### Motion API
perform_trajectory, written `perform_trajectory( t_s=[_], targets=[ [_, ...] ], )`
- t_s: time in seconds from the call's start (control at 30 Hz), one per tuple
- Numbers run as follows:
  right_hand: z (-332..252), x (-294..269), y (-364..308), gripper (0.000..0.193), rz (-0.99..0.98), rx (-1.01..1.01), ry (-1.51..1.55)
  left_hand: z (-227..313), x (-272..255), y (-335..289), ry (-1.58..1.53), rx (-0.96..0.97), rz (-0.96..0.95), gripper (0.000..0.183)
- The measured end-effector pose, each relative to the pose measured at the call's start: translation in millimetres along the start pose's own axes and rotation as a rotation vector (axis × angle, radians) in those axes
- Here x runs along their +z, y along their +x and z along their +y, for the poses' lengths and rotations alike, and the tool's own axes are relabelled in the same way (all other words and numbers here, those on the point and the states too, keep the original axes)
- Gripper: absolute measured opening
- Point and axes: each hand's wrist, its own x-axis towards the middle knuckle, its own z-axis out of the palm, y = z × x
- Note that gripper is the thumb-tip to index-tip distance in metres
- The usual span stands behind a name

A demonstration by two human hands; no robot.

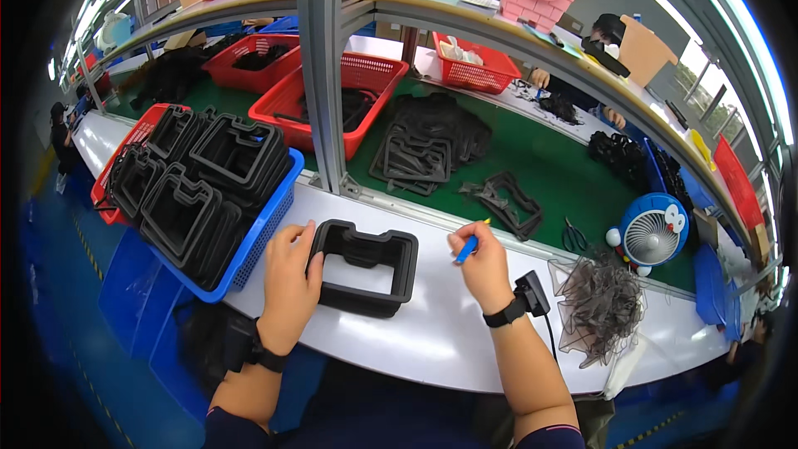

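A black rubber frame-shaped part (366, 267) lies flat on the white bench top (449, 341) in front of me. My left hand (289, 278) grips its left edge, thumb on the rim. My right hand (482, 268) hovers just right of the part and holds a small blue tool with a yellow tip (467, 247), pointed up and away from the part. Both wrists wear dark bands.
A blue basket (264, 229) stacked with the same black parts stands at my left, a red basket (112, 168) behind it. Loose black frames (428, 145) lie on the green belt. A clear bag of trimmings (600, 303), a small blue fan (652, 235), snips (573, 237) and a post (326, 75) stand nearby.
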Motion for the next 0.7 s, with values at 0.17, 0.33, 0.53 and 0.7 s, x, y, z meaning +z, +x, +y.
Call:
perform_trajectory(
  t_s=[0.17,0.33,0.53,0.7],
  targets=[
    [81.6,-57.5,79.1,0.015,0.359,-0.38,-1.014,47.4,-23.0,-27.0,-0.385,0.055,0.134,0.032],
    [110.6,-71.9,78.4,0.01,0.174,-0.379,-1.342,79.6,-4.8,-75.5,-0.742,0.168,-0.488,0.027],
    [0.6,-85.3,-70.9,0.022,0.094,-0.532,-0.972,88.2,22.0,-106.1,-0.932,-0.345,-0.951,0.028],
    [-10.7,-83.2,-185.4,0.023,-0.328,-0.476,-0.739,99.8,54.4,-110.3,-1.575,-1.096,-0.999,0.056]
  ],
)
